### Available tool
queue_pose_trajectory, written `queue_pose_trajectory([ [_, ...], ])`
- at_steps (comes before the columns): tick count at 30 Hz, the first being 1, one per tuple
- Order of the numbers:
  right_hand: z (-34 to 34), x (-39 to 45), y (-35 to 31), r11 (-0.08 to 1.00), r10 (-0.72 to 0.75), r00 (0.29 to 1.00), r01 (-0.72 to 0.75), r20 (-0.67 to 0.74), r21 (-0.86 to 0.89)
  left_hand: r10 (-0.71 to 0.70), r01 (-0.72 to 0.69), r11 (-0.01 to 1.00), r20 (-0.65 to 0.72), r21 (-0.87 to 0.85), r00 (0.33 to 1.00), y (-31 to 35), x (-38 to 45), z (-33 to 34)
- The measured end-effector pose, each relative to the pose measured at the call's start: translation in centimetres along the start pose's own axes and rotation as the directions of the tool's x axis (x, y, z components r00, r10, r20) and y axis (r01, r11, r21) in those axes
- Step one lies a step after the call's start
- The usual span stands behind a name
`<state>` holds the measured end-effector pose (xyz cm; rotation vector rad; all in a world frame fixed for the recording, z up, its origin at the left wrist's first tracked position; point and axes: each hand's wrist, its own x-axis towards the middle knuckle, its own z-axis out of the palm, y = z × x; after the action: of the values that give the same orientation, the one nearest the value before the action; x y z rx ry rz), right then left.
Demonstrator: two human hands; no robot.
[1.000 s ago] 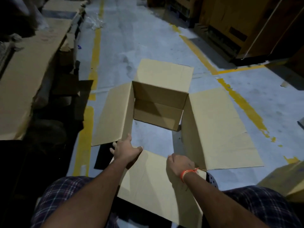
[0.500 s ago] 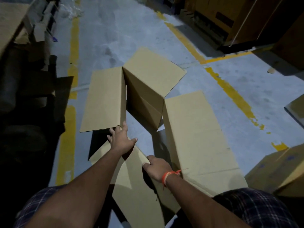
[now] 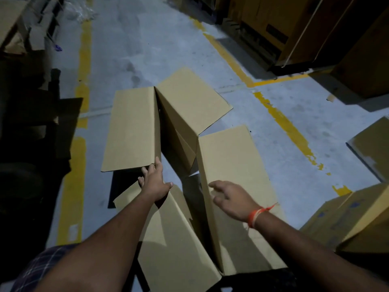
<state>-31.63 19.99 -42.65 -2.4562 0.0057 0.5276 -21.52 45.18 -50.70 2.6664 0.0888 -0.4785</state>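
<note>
– While the cardboard box lies skewed like that on the floor, which step would you say is in hand?
– Flattening it, I judge. It sits just ahead of the person's knees, its walls leaning into a narrow diamond and its flaps splayed out on every side.
– And the hands?
– The left hand reaches forward with its fingers fairly straight, the tips touching the near corner of the left panel. It grips nothing. The right hand hovers slack and spread beside the upright edge of the right panel. As far as I can tell it is apart from that edge, and it holds nothing.
– So what does the next move call for?
– Probably both palms on the panels, pushing the leaning walls the same way until they lie flat on one another. The inner flap needs minding so it doesn't buckle. Other boxes stand near on the right, so the push should go away from them.
</note>
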Motion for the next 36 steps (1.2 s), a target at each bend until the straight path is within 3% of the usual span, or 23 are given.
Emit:
queue_pose_trajectory([
  [3, -2.8, -0.5, 1.8, 0.988, -0.011, 0.99, -0.011, -0.141, -0.156, 0.01, -0.01, 1.0, 0.023, 0.004, 1.0, -0.4, -0.2, 0.2],
  [6, -4.2, -1.3, 3.5, 0.974, 0.071, 0.965, -0.122, -0.253, -0.192, 0.023, -0.023, 1.0, 0.035, -0.004, 0.999, -0.3, -0.6, 0.2],
  [9, -4.3, -1.8, 3.8, 0.966, 0.193, 0.951, -0.227, -0.243, -0.123, 0.029, -0.028, 0.999, 0.032, -0.025, 0.999, 0.0, -0.8, 0.2],
  [13, -4.4, -1.1, 4.1, 0.983, 0.181, 0.966, -0.175, -0.184, 0.049, 0.06, -0.057, 0.988, 0.017, -0.147, 0.998, 0.4, -0.8, -0.1],
  [16, -5.0, -0.3, 3.2, 0.996, 0.073, 0.979, -0.063, -0.192, 0.058, 0.141, -0.111, 0.951, 0.086, -0.29, 0.986, 0.7, -0.4, -0.3],
  [21, -5.3, 1.3, 1.0, 0.999, -0.015, 0.978, 0.024, -0.209, 0.042, 0.192, -0.19, 0.966, -0.004, -0.176, 0.981, 1.8, 0.4, 0.3],
  [28, -6.1, 2.3, 1.1, 0.999, 0.041, 0.969, -0.044, -0.245, -0.009, 0.078, -0.104, 0.958, -0.103, -0.268, 0.992, 1.3, 1.6, 0.6],
  [36, -6.2, 2.4, 1.2, 0.996, 0.064, 0.965, -0.078, -0.255, -0.043, 0.143, -0.138, 0.953, 0.0, -0.268, 0.99, 0.9, 1.3, 0.9],
])
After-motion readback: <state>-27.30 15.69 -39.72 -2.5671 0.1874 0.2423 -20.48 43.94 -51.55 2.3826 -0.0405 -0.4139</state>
